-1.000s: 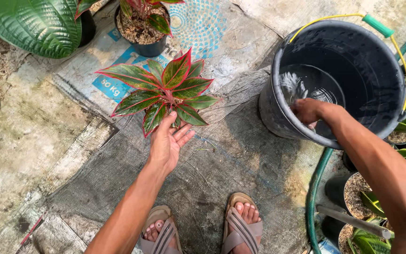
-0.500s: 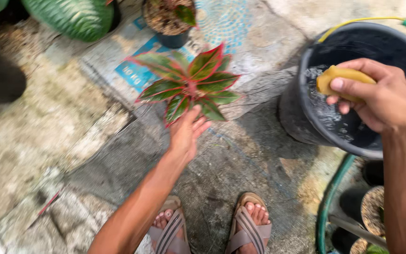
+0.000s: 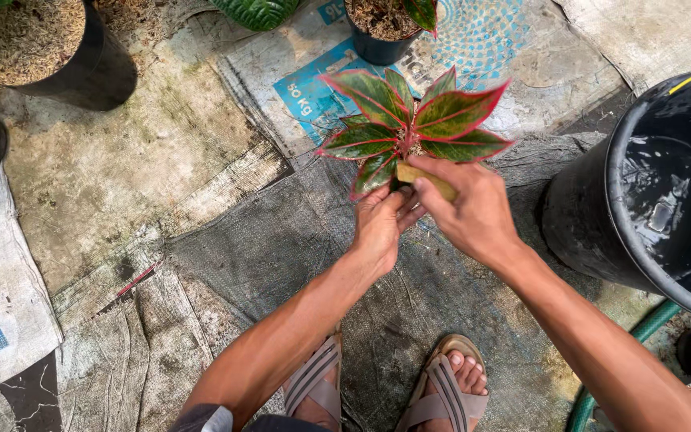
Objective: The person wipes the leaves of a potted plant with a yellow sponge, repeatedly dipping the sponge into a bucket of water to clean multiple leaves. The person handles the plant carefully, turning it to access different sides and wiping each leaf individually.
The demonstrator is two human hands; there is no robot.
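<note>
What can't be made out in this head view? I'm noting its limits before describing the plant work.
- Plant: its base and any pot are hidden under the leaves and both hands.
- Yellow sponge: mostly covered by the right hand.
- Left hand: its palm faces away from the camera.
- Black bucket: cut off by the right edge.
</note>
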